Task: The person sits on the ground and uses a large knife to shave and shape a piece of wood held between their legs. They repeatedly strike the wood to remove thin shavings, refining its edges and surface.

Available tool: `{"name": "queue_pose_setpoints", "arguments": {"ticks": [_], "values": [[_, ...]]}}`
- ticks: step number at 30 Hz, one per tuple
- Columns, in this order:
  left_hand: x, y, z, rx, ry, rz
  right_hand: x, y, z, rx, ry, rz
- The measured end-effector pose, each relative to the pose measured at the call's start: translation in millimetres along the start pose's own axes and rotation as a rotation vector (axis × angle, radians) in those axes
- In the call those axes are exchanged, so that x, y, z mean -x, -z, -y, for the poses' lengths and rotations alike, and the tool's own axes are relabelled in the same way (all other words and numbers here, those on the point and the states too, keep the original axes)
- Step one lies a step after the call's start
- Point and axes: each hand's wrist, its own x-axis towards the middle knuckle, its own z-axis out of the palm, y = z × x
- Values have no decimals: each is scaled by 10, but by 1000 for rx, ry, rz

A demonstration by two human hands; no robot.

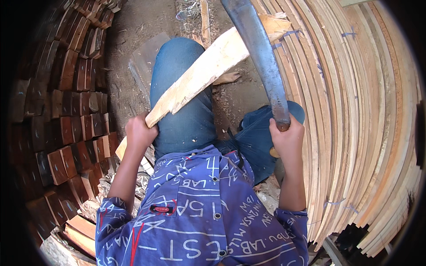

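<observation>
My left hand (141, 131) is closed round the near end of a rough, pale piece of split wood (202, 71). The wood slants up and to the right across my bent knee, and its far end passes behind a blade. That blade belongs to a large machete (266, 57), dark grey and broad, whose brown handle sits in my closed right hand (287, 137). From my grip the machete points upward and a little left, crossing in front of the wood near its far end. Whether blade and wood touch, I cannot tell.
Stacked dark wooden blocks (66, 115) form a wall on my left. Long pale strips (350, 115), bundled with blue ties, lie along my right. Wood chips and a flat board (144, 62) are on the dirt floor ahead. Offcuts (82, 228) lie at lower left.
</observation>
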Motion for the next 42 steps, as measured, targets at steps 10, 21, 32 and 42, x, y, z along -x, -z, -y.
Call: {"name": "queue_pose_setpoints", "arguments": {"ticks": [10, 21, 32, 42], "values": [[159, 101, -80, -21, 26, -49, -30, -62, 189, -59, 88, 130], [230, 85, -68, 21, 40, -48, -160, -17, 381, -108, 61, 46], [76, 282, 107, 152, -236, 255, -210, 127, 412, -566, 191, 296], [-6, 103, 132, 249, -295, 201, -415, -282, 625, 30, 543, -101]]}}
